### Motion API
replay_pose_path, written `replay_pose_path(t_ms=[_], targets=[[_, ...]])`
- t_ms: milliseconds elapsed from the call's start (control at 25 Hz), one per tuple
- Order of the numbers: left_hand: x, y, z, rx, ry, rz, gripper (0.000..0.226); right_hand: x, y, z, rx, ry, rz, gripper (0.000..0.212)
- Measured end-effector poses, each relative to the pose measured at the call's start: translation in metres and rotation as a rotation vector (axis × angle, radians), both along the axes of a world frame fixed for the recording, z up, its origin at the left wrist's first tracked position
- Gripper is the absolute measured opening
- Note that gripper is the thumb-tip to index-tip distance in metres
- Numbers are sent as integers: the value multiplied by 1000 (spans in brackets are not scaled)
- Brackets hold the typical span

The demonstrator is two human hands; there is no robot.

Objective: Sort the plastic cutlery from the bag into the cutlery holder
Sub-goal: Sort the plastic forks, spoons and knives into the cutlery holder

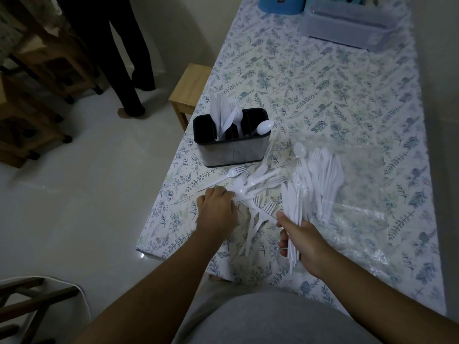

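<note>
A black and grey cutlery holder (232, 145) stands near the table's left edge with white knives, forks and a spoon upright in its compartments. In front of it lies a loose pile of white plastic forks and spoons (255, 189). My left hand (218, 209) reaches into that pile, fingers curled on some pieces. My right hand (301, 242) grips a bundle of white knives (291, 207). To the right, a clear plastic bag (360, 184) lies flat with more white cutlery (325, 175) on it.
The table (323, 95) has a floral cloth. A clear lidded box (347, 23) and a blue container (280, 3) stand at its far end. A wooden stool (191, 88) sits by the left edge, and a person's legs (129, 70) stand beyond.
</note>
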State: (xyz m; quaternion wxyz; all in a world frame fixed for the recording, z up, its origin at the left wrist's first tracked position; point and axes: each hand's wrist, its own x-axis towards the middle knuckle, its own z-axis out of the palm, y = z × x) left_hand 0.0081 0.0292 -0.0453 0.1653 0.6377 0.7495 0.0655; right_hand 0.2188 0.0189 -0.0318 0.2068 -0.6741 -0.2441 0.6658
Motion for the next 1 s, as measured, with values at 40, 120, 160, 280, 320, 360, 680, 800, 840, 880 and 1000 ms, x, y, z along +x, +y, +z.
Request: replay_pose_path(t_ms=[40, 120, 160, 280, 320, 360, 680, 800, 840, 880, 1000], targets=[[-2, -3, -1, 23, -6, -12, 32, 0, 0, -1, -2, -4, 0, 39], [-8, -3, -3, 76, -39, 23, 32, -1, 1, -3, -6, -12, -1, 39], [-11, -1, -3, 92, -59, 45, 35, -1, 1, -4, -7, -14, -2, 39], [-8, 7, 1, 6, -120, -4, 56, -4, 2, -3, 10, -1, -15, 38], [-2, 10, 2, -43, -136, -71, 61, -5, 1, -2, 24, 0, -16, 36], [4, 10, 2, -87, -139, -152, 64, -5, 1, -1, 40, -3, -12, 34], [10, -18, -10, -48, -230, -196, 63, -1, 5, 14, 63, -5, -79, 33], [-1, -36, -5, 56, -295, -131, 65, -2, 9, 15, -17, 93, -155, 31], [-2, -42, -5, 14, -265, -172, 69, -3, 11, 16, -43, 132, -170, 26], [-2, -46, -6, -49, -210, -216, 74, -3, 11, 16, -55, 155, -176, 22], [3, -47, -9, -75, -133, -165, 75, -6, 12, 12, -5, 142, -145, 21]])
